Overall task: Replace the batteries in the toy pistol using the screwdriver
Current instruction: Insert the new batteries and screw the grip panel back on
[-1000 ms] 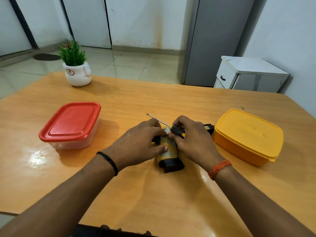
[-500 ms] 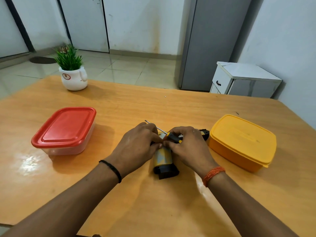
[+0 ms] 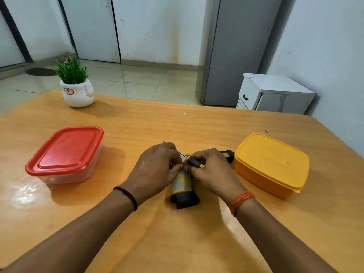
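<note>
The toy pistol (image 3: 182, 187) lies on the orange wooden table (image 3: 177, 243) at its middle, its yellow-and-grey grip pointing toward the person and ending in a black base, while the far part of its body is hidden under both hands. The left hand (image 3: 155, 170) covers the pistol from the left, its fingers (image 3: 177, 168) curled down onto the toy's body and pinching at a spot on top of it. The right hand (image 3: 210, 170) meets it from the right, its fingers (image 3: 190, 168) curled round the black-and-yellow handle of the screwdriver (image 3: 194, 162); the thin metal shaft runs away to the upper left, behind the left hand, with its tip showing just past the knuckles. The fingertips of both hands touch above the pistol. A black part of the toy sticks out beyond the right hand, close to a yellow lidded container (image 3: 270, 164). Well to the left stands a clear container with a red lid (image 3: 66, 153). At the far left edge of the table sits a small green plant in a white pot (image 3: 75, 87).
</note>
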